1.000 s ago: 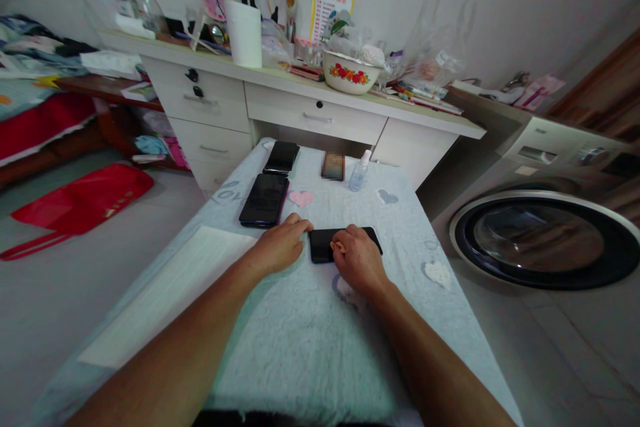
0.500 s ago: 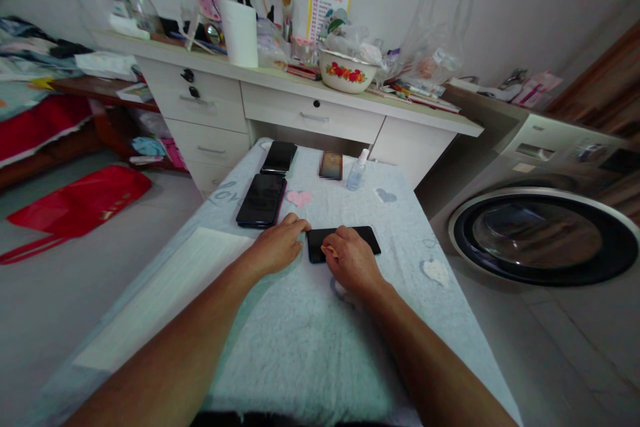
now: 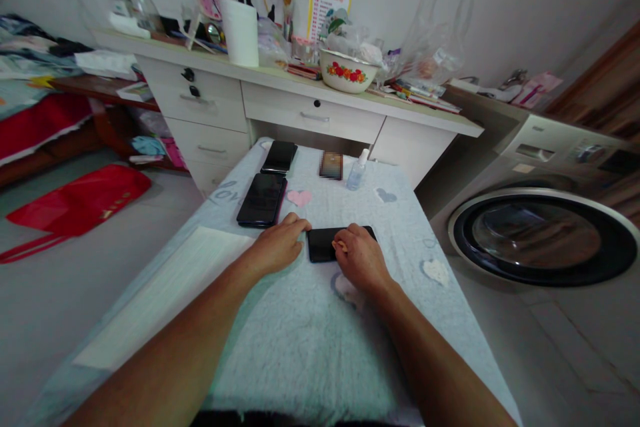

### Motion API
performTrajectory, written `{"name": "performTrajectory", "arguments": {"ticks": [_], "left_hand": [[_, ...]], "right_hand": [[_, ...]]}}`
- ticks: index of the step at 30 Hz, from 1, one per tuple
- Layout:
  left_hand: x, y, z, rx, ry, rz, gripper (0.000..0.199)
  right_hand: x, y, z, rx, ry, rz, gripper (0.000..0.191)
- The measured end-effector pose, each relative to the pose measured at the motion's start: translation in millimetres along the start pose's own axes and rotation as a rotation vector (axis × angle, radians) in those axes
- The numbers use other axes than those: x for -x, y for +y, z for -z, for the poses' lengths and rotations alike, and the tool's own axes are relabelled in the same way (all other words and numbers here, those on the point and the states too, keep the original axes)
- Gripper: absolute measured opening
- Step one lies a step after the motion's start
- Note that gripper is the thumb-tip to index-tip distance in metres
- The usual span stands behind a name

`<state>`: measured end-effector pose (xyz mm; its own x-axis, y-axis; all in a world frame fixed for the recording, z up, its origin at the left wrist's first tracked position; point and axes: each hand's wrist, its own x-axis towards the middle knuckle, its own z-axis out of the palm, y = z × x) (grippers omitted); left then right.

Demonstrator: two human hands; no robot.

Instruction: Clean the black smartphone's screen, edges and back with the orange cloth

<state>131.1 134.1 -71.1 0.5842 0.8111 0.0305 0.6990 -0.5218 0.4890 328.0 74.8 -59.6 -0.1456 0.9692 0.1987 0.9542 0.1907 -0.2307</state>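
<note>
A black smartphone (image 3: 323,245) lies screen up, crosswise on the cloth-covered table. My left hand (image 3: 280,241) is at its left end, fingers bent and pressed together, fingertips against the upper left corner. Closed over the right half of the screen is my right hand (image 3: 361,255), pinching a small orange cloth (image 3: 340,246) against the glass. Most of that cloth is hidden in the fingers. Beyond my left hand lie a dark phone (image 3: 263,199) on a stack and, farther back, another black phone (image 3: 279,157).
A clear spray bottle (image 3: 357,171) stands near the table's far end beside a small brown blurred item (image 3: 331,165). A long white sheet (image 3: 170,293) lies under my left forearm. Behind is a cluttered white desk (image 3: 310,110); a washing machine (image 3: 540,147) stands at right.
My right hand has slid a little to the right along the phone's screen with the orange cloth. My left hand and the phone have stayed in place.
</note>
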Motion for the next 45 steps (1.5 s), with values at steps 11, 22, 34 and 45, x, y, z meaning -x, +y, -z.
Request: {"name": "performTrajectory", "arguments": {"ticks": [11, 22, 34, 45], "left_hand": [[-1.6, -2.0, -2.8, 0.002, 0.012, -0.009, 0.035], [-0.2, 1.7, 0.7, -0.011, -0.008, 0.012, 0.035], [-0.5, -0.5, -0.9, -0.009, 0.004, -0.007, 0.033], [-0.3, 0.8, -0.5, -0.011, -0.012, 0.018, 0.034]], "right_hand": [[1.5, -8.4, -2.3, -0.050, -0.041, 0.129, 0.012], [0.6, 4.7, 4.6, 0.008, -0.019, -0.021, 0.013], [1.5, 20.0, 8.5, 0.025, 0.009, -0.122, 0.013], [4.6, 21.0, 12.8, 0.009, -0.034, -0.095, 0.015]]}}
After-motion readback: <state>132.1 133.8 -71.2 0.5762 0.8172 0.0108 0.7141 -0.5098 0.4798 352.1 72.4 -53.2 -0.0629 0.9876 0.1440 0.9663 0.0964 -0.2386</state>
